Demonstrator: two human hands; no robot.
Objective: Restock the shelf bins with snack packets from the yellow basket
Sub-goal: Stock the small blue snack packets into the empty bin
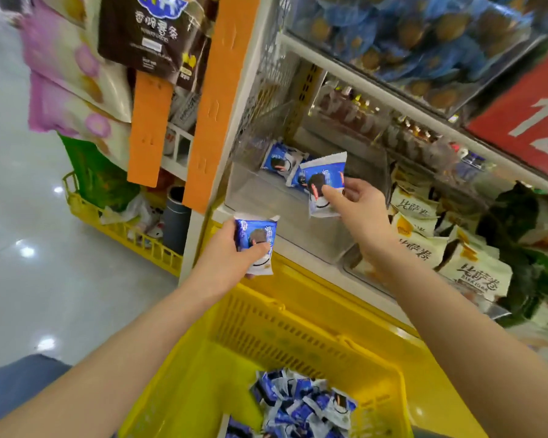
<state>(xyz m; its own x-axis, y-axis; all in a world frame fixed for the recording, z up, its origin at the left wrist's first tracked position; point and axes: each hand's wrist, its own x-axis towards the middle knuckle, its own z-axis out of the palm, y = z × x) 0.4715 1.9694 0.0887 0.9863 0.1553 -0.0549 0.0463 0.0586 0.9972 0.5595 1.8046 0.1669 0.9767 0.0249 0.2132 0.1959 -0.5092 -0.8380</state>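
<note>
packet [325,184]: blue-white, crinkled; right hand [358,203] pinching | over bin [298,229]

Bare forearms [140,336], bare hands [359,205]

1. A blue packet [325,175] is pinched by the right hand [358,207] over the bin [266,203].
2. A second packet [255,238] is gripped by the left hand [231,257] at the bin's front edge.
3. Two more packets [280,159] are seen at the bin's back.
4. A basket [298,327] holding a heap [301,406] of packets is seen below the bin.
</note>
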